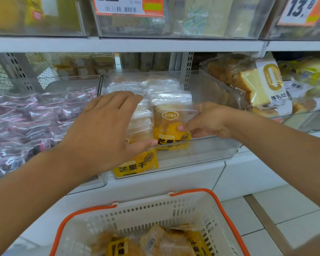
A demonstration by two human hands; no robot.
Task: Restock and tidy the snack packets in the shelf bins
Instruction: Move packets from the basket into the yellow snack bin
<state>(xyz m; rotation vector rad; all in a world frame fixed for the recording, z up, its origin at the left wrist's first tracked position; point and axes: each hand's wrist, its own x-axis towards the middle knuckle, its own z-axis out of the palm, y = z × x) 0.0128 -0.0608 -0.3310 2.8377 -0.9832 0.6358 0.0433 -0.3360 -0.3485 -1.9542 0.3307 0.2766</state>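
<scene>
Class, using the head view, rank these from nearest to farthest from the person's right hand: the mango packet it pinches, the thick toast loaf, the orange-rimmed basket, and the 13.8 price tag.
1. Mango packet: pinched by the right hand, in the clear middle bin.
2. Thick toast loaf: upper right, in the next bin.
3. Orange-rimmed basket below and 13.8 price tag at top right: too close to call.

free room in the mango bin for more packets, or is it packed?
Free: the clear bin's right part, between the packet held by the right hand and its right wall. Crowded: its left side, stacked packets under the left hand.
</scene>
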